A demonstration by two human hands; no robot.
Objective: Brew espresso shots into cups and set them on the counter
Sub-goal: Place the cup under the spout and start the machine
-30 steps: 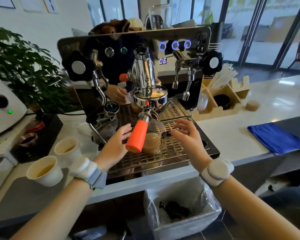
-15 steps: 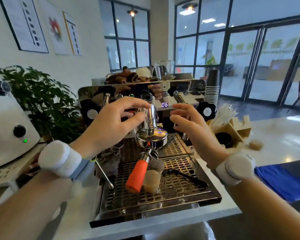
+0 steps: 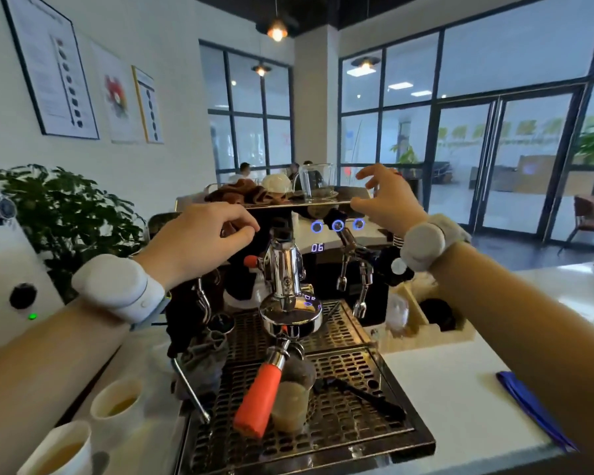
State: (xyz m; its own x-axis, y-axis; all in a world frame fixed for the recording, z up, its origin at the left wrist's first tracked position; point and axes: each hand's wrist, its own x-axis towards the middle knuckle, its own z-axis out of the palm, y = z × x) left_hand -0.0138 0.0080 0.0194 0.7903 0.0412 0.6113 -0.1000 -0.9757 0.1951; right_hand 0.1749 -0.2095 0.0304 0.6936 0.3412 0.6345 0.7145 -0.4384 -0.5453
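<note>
You're facing the espresso machine, w/ drip tray up front. Your left hand is hovering by its top edge, fingers curled, grasping nothing; right hand is spreading loose above the top. Orange-handled portafilter is sitting locked in, clear cup sitting beneath, touching the handle.

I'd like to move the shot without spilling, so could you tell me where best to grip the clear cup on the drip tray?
Probably grip the clear cup around its lower wall, coming from the right: the orange portafilter handle crowds its left side and the spout sits above its rim.
</note>
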